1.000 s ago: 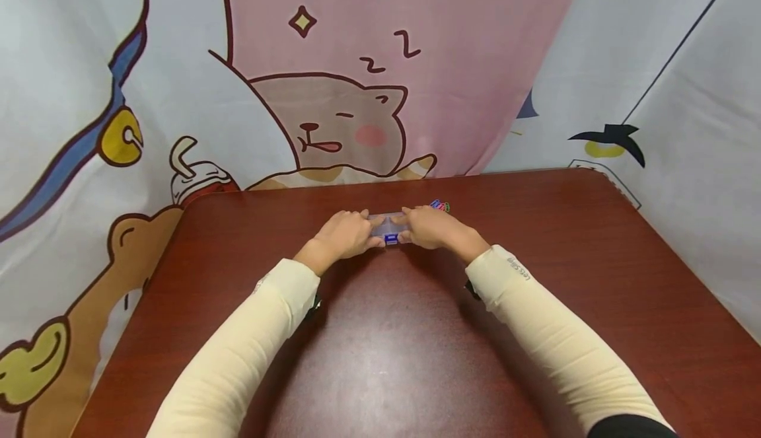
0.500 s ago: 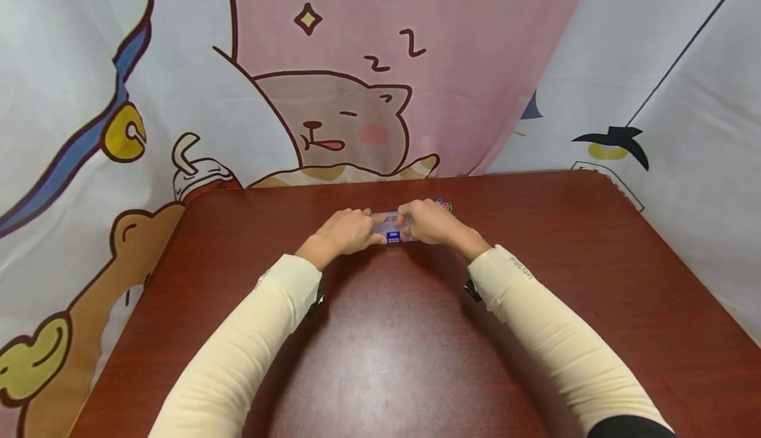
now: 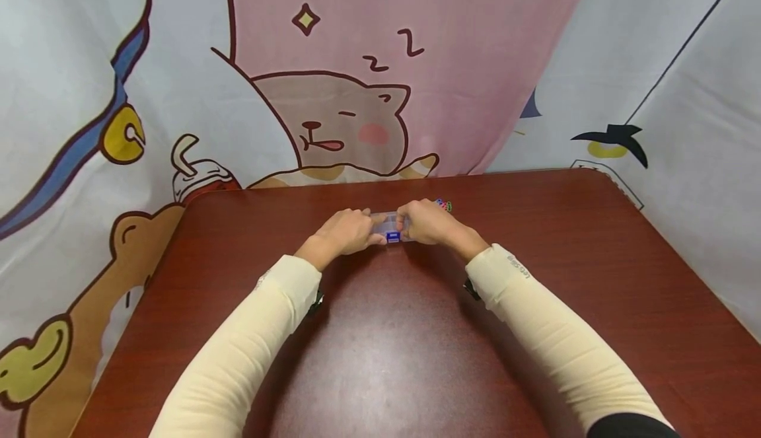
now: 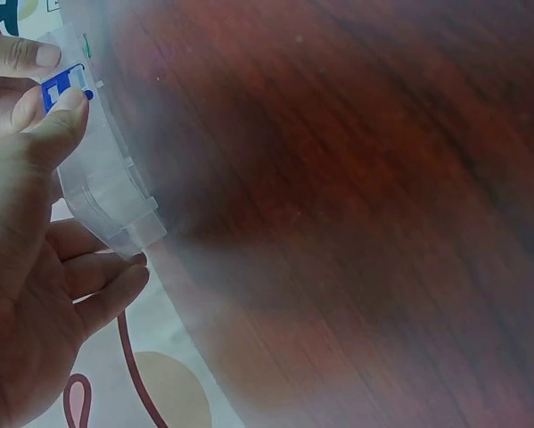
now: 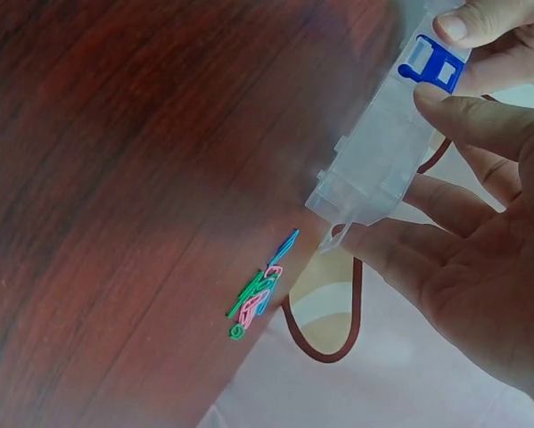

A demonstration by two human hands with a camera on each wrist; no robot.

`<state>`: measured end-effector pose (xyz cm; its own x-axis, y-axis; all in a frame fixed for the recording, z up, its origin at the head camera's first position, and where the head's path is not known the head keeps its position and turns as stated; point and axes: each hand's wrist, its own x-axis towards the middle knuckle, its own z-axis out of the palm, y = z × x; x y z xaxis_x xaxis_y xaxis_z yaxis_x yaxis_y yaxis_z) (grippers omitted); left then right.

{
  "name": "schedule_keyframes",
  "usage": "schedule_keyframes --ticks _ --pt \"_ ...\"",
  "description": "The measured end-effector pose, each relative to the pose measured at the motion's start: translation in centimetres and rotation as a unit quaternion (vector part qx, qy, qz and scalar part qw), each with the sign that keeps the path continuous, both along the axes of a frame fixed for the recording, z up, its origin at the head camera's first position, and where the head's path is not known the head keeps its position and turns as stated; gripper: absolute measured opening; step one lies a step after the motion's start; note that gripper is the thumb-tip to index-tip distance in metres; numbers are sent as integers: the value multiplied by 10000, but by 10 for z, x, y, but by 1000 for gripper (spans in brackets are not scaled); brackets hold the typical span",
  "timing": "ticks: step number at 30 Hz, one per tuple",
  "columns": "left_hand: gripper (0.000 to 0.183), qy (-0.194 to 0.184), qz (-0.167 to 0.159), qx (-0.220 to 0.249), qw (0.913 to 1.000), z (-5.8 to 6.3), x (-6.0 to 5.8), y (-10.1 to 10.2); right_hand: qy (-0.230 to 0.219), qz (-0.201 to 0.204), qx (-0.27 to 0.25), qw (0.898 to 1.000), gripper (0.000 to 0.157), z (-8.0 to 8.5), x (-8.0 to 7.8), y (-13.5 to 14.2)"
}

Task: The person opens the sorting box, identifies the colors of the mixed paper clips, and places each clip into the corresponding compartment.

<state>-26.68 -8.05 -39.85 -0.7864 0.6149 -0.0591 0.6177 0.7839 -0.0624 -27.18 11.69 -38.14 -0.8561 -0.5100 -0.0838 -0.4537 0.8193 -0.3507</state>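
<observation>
A clear plastic compartment box with a blue latch on its near side stands between both hands near the far table edge. My left hand grips its left end, fingers at the back and thumb beside the latch. At the right end my right hand holds the box, its thumb tip at the latch in the right wrist view. The lid looks closed. Just right of the box lies a small pile of coloured paper clips, blue, pink and green, partly behind my right hand in the head view.
The dark red-brown wooden table has rounded far corners. Behind it hangs a curtain printed with cartoon animals, reaching down to the far edge.
My right hand's fingers have drawn back from over the lid, and that hand has risen slightly. The left hand keeps its grip on the box, which stays in about the same place.
</observation>
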Motion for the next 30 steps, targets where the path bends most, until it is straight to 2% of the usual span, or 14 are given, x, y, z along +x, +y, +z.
schedule_keyframes --ticks 15,18,24,30 --pt "58 -142 -24 51 9999 -1 -3 0 -190 -87 -240 9995 12 3 -5 1" --pt "59 -103 -86 89 9999 0 -3 0 -17 -19 -71 10000 16 4 -4 0" --pt "57 39 -110 173 9998 2 -3 -1 544 558 309 9965 19 2 1 -3" --pt "58 -28 -126 177 9998 1 -1 -2 402 289 227 9985 12 1 0 -2"
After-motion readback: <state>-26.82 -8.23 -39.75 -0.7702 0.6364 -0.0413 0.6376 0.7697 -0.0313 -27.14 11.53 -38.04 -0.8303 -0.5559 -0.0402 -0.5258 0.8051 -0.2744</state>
